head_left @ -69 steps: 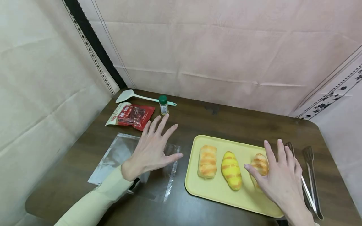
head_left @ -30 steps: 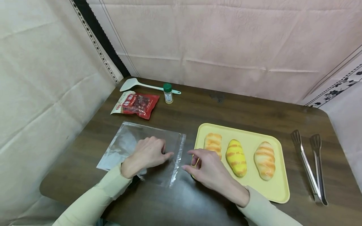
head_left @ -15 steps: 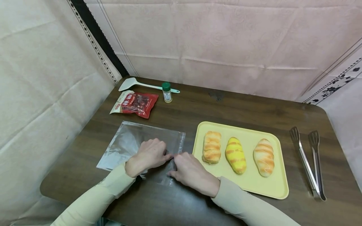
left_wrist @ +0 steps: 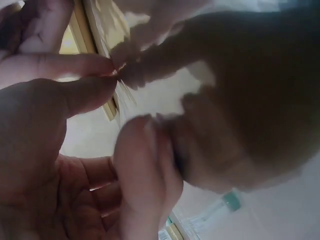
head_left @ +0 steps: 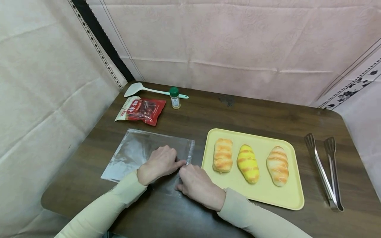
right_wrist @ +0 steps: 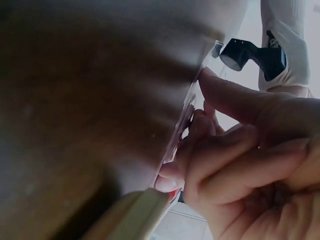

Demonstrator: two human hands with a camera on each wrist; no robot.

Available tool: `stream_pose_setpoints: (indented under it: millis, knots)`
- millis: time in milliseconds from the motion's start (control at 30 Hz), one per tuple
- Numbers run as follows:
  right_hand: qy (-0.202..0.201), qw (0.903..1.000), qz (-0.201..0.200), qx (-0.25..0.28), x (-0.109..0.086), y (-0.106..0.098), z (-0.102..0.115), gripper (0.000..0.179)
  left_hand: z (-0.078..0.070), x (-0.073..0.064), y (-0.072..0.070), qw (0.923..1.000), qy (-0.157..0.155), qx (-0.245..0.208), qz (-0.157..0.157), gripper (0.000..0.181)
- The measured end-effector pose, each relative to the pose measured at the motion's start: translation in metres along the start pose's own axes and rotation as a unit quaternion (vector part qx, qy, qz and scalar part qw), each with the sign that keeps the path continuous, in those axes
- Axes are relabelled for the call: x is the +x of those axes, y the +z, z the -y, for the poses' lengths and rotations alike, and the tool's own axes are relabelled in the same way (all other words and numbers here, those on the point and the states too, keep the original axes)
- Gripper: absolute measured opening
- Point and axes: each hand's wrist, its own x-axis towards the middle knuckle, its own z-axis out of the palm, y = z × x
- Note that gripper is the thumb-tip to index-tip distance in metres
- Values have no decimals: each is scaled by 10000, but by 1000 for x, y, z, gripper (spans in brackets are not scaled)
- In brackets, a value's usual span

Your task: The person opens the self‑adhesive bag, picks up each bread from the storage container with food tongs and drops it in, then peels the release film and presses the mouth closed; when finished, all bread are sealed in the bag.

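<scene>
A clear plastic bag [head_left: 128, 152] lies flat on the table, its open-looking strip edge toward the right. My left hand [head_left: 162, 161] lies over the bag with curled fingers. Its thumb reaches that right edge, and the left wrist view shows fingertips pinching the film there. Meeting it from the other side, my right hand [head_left: 200, 185] holds the same edge, fingers bent and thumb nearer the front. In the right wrist view the film edge [right_wrist: 175, 135] runs along the right fingertips. Part of the bag is hidden under both hands.
A yellow tray [head_left: 262, 198] with three bread rolls [head_left: 248, 164] stands close to the right hand. Metal tongs [head_left: 324, 172] lie farther right. Behind the bag are a red food packet [head_left: 143, 110], a green-capped bottle [head_left: 175, 98] and a pale spatula [head_left: 135, 88].
Both hands were raised and spread, the right one over the tray. The left came down onto the bag; the right moved left to the bag's edge and now meets the left.
</scene>
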Motion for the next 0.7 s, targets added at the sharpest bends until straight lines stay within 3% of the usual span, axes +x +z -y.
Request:
stream_pose_setpoints:
  millis: [100, 333, 567, 700]
  knots:
    - [-154, 9998, -117, -80, -5, -5, 3, 36, 0, 2, 1, 9999, -78, 64, 3, 66]
    - [-176, 9998, 87, -12, -17, -46, 23, 33, -3, -1, 0, 9999, -23, 34, 167, 66]
    - [-395, 9988, -145, -231, -13, -28, 13, 33, -4, -6, 0, 9993, 222, 270, 116, 59]
    - [-296, 9992, -29, -270, -17, -39, 19, 30, -8, -10, 1, 9987, 338, 370, 122, 52]
